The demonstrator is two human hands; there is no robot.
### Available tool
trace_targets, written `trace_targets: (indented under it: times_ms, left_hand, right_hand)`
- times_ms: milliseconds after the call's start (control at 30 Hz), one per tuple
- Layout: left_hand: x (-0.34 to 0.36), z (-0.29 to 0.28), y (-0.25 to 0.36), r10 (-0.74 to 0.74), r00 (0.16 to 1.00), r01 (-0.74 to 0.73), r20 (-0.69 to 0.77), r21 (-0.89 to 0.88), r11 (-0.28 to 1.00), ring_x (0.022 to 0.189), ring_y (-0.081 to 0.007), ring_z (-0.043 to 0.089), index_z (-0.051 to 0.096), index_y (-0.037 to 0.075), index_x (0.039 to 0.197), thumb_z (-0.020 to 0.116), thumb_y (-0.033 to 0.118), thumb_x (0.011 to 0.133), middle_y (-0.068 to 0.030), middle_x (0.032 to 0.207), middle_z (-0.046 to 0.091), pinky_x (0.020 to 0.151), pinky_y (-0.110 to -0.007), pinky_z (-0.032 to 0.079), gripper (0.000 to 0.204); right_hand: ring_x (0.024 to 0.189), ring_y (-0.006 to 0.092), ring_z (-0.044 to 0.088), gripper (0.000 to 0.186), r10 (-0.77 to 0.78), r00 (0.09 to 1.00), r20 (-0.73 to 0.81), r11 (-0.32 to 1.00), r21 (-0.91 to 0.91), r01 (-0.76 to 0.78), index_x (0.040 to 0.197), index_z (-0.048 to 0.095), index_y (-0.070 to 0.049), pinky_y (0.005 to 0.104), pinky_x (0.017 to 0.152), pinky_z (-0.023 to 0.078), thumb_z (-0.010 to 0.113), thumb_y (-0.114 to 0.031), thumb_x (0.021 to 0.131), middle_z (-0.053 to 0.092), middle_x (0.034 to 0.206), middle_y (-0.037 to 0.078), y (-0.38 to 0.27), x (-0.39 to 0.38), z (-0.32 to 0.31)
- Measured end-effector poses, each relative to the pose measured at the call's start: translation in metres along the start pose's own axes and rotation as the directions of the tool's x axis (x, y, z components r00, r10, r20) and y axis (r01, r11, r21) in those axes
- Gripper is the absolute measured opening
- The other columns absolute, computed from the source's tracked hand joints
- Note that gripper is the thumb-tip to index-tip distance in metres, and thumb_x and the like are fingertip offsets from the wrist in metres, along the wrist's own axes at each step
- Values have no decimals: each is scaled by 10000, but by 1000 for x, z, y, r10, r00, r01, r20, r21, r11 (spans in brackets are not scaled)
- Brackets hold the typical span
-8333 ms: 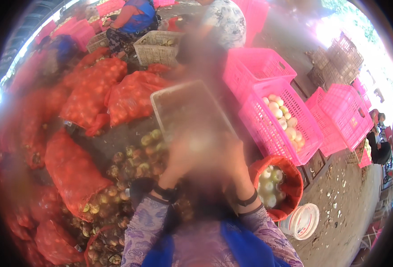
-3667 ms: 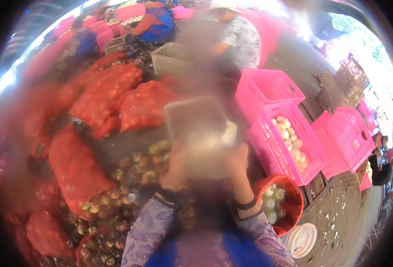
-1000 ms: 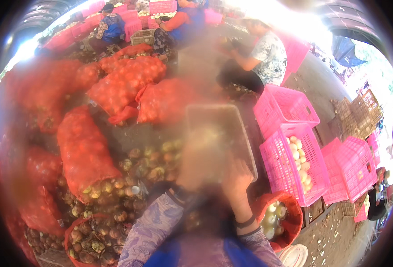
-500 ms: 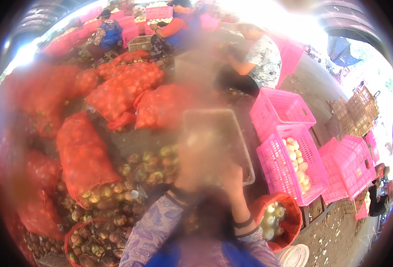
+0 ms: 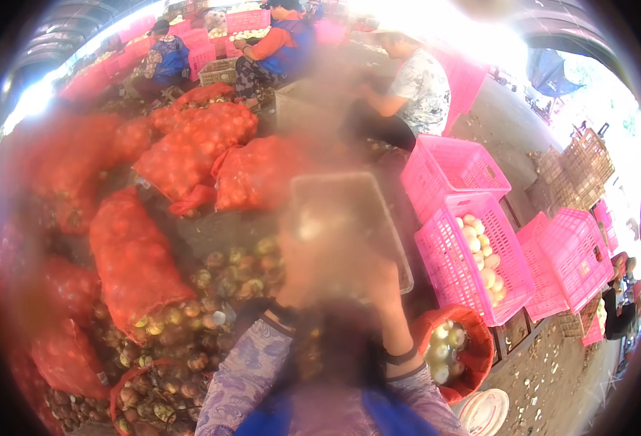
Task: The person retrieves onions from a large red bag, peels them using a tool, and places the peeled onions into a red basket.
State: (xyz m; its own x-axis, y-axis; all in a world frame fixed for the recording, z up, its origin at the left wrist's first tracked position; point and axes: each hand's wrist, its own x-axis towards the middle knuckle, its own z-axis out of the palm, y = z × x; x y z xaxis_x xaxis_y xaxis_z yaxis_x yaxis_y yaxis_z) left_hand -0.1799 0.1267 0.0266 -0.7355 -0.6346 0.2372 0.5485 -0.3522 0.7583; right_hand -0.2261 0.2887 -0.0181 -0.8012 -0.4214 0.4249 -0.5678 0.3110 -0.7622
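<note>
Both my forearms, in patterned purple sleeves, reach forward from the lower edge. A smear over the middle of the picture blurs my left hand (image 5: 298, 280) and my right hand (image 5: 380, 282); their fingers and anything in them cannot be made out. The hands are close together over the near part of a pale rectangular tub (image 5: 400, 251). Loose onions (image 5: 244, 272) with brown skins lie to the left of my left hand. To the right of my right forearm stands an orange-red bucket (image 5: 484, 356), holding several peeled onions (image 5: 446, 349).
Pink crates (image 5: 436, 272) stand at the right, one holding pale peeled onions (image 5: 484, 265). Red net sacks (image 5: 135, 251) of onions fill the left. A person (image 5: 426, 91) sits beyond the tub, others farther back. A white lidded bucket (image 5: 484, 413) is at lower right.
The view has shifted slightly, so the crates and sacks sit a little farther left. My hands stay together over the tub; smaller finger movements are lost in the blur.
</note>
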Motion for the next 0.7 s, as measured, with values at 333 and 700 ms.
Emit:
trace_targets:
  times_ms: [333, 700]
  left_hand:
    - [8, -12, 7, -27, 996, 5, 87, 246, 969, 1042, -161, 599, 542, -27, 1264, 699, -38, 680, -85, 1147, 615, 912, -299, 506, 605]
    - [3, -15, 23, -222, 915, 123, 337, 292, 949, 1166, -195, 571, 526, -9, 1351, 726, 3, 647, -88, 1251, 582, 1009, -326, 471, 732]
  right_hand:
    - [651, 149, 619, 209, 374, 909, 184, 668, 626, -402, 903, 708, -21, 266, 564, 472, 545, -142, 952, 667, 797, 32, -19, -9, -31]
    - [670, 144, 609, 200, 162, 985, 58, 904, 392, -172, 1037, 660, -4, 288, 576, 484, 560, -163, 971, 643, 786, 23, -1, 10, -23]
